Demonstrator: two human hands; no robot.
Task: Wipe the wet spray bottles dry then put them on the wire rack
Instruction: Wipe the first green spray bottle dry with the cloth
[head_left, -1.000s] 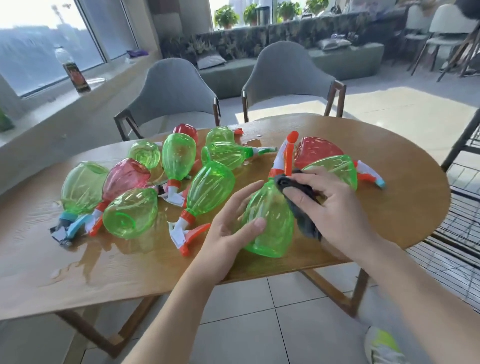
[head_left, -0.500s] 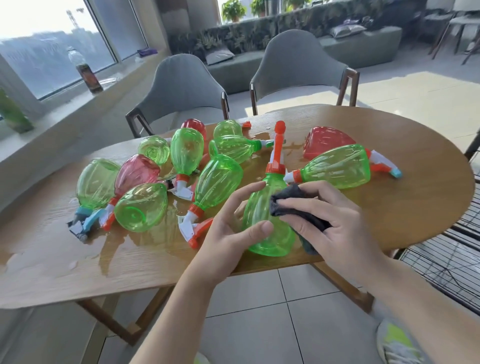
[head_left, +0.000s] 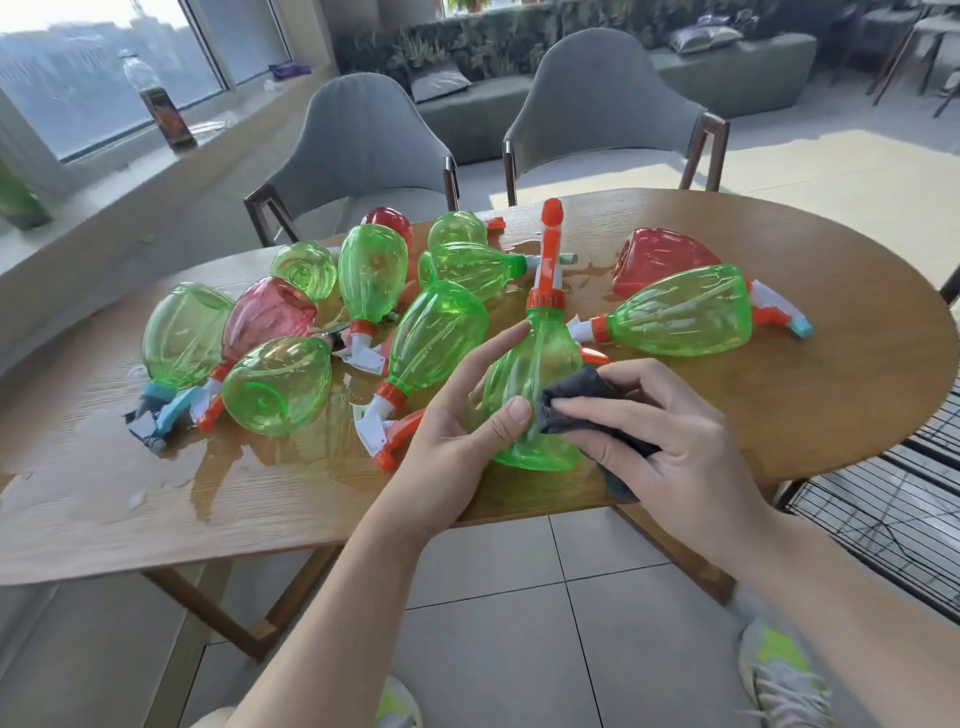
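Wiping stage: left hand (head_left: 457, 436) gripping the upright green bottle (head_left: 530, 384), right hand (head_left: 670, 441) pinching the cloth (head_left: 571, 402) against it; next, probably turning it.

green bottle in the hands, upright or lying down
Upright: the held green bottle has its base on the table and its orange nozzle pointing up.

— How many spray bottles on the table (head_left: 779, 415)?

— I count 8 green spray bottles (head_left: 680, 312) and 3 red spray bottles (head_left: 660, 260), 11 in all; a few overlap, so the far ones are harder to separate.

— Cloths?

— 1 dark cloth (head_left: 571, 400).

— Chairs?

— 2 grey chairs (head_left: 363, 130) behind the table. And 1 drink bottle (head_left: 161, 98) on the windowsill.
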